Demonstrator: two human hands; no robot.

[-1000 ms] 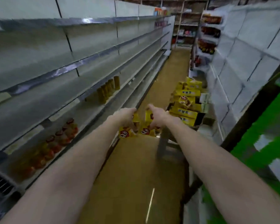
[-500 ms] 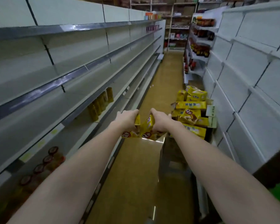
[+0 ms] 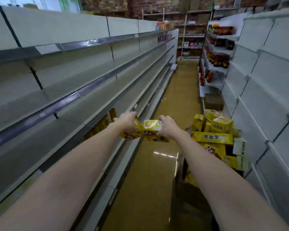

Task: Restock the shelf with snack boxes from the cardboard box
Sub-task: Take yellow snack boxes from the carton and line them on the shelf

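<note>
Both arms stretch out ahead of me over the aisle. My left hand (image 3: 127, 121) grips a yellow snack box (image 3: 129, 135) from above. My right hand (image 3: 168, 125) grips a second yellow snack box (image 3: 151, 128) beside it, and the two boxes touch. They hang close to the edge of the long grey shelf (image 3: 93, 114) on the left. Several yellow snack boxes (image 3: 212, 137) are piled in the cardboard box (image 3: 240, 147) on the right, behind my right forearm.
A row of yellow boxes (image 3: 105, 120) stands on the left shelf just beyond my left hand. White shelving (image 3: 265, 97) lines the right side, with dark bottles (image 3: 218, 59) further down. A brown carton (image 3: 213, 101) sits on the glossy floor (image 3: 147, 180).
My view has lifted and both hands have carried the two boxes up and left toward the shelf edge. The jars at lower left have dropped out of view.
</note>
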